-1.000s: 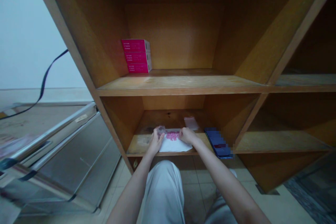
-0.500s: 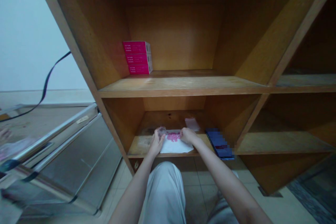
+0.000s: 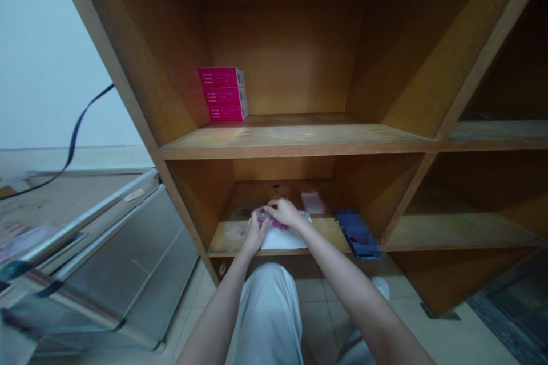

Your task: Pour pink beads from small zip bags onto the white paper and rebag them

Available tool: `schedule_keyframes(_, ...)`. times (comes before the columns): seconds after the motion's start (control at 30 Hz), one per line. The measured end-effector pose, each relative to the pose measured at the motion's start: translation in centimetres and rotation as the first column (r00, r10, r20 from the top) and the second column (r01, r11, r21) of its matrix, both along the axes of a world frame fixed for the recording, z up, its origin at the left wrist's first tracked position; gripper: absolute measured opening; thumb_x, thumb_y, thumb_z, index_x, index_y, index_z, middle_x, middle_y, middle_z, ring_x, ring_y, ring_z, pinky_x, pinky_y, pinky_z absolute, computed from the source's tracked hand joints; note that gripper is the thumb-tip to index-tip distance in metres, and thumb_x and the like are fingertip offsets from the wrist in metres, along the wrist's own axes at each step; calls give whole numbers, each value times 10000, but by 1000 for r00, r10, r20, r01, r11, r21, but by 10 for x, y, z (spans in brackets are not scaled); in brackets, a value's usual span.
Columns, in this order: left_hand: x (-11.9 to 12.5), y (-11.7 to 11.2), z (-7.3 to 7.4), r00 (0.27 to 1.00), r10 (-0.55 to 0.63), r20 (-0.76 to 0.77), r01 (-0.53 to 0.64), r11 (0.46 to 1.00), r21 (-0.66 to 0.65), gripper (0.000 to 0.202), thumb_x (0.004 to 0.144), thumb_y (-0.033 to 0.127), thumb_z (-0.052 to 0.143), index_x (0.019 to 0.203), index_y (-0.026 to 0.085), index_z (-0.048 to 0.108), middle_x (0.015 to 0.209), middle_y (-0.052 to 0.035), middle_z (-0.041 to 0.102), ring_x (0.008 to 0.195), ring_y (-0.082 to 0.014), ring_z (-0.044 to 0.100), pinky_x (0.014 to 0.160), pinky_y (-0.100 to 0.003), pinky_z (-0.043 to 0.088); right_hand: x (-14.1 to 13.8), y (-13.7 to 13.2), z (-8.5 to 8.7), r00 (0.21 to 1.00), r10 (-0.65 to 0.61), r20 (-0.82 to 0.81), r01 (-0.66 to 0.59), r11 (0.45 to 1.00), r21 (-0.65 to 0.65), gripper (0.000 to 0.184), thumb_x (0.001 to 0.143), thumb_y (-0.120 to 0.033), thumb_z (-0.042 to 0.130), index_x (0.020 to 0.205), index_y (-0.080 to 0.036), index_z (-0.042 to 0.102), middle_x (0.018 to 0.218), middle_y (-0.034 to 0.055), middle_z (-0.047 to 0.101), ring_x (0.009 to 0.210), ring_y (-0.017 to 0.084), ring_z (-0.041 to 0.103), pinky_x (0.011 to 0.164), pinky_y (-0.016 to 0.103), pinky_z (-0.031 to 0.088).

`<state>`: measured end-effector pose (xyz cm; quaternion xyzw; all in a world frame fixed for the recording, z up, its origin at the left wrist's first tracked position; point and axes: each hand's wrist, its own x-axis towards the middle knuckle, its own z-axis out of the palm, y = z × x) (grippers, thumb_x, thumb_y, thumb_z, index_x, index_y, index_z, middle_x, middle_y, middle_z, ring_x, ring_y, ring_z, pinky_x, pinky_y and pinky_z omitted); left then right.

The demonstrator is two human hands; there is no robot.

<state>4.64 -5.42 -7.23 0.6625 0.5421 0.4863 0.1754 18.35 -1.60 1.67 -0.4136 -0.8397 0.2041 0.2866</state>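
My left hand (image 3: 255, 234) is closed on a small clear plastic bag (image 3: 262, 217), at the left edge of a white sheet of paper (image 3: 282, 241) on the lower shelf. Small pink bead-like pieces (image 3: 280, 225) lie in a heap on the paper, partly covered by my right hand (image 3: 284, 211). That hand reaches over the heap to the bag, fingers drawn together at its upper edge. Whatever is between its fingertips is too small to make out. Behind the paper, a second flat clear bag (image 3: 313, 203) lies on the shelf.
A blue flat packet (image 3: 357, 239), partly pixelated, overhangs the shelf's front edge at right. Three magenta boxes (image 3: 223, 94) are stacked on the upper shelf (image 3: 295, 138). A metal-framed glass case (image 3: 128, 262) stands at left. My knee (image 3: 269, 302) is below the shelf.
My right hand has moved left from the right side of the pink heap to the bag in my left hand. My left hand has stayed nearly in place.
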Motion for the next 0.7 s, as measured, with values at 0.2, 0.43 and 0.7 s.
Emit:
schedule_keyframes(0.2,-1,2,-2,1000,7,0,-7,1000,-12,406,802,365,412,1155,178,336,1103,-117,505,1020,-203,483,876,-388,360,28,9,-4,994,-113,11,113,994,-6,232,776,-149,433,899,-161,630,928,49,654,857,130,579,752,188,390)
schedule_keyframes(0.43,-1,3,-2,999,-16,45,16,1000,1,396,794,360,432,1142,181,369,1119,-116,504,1014,-200,491,884,-395,351,64,16,-33,921,-197,337,248,961,-118,200,733,-141,474,836,-152,645,896,89,655,805,160,592,674,208,385)
schedule_keyframes(0.7,-1,2,0,999,-5,33,6,1000,-15,401,793,371,432,1141,184,366,1093,-109,517,993,-199,503,861,-383,371,65,17,-48,874,-215,435,286,952,-105,217,745,-138,444,809,-152,652,845,118,664,737,174,604,598,219,367)
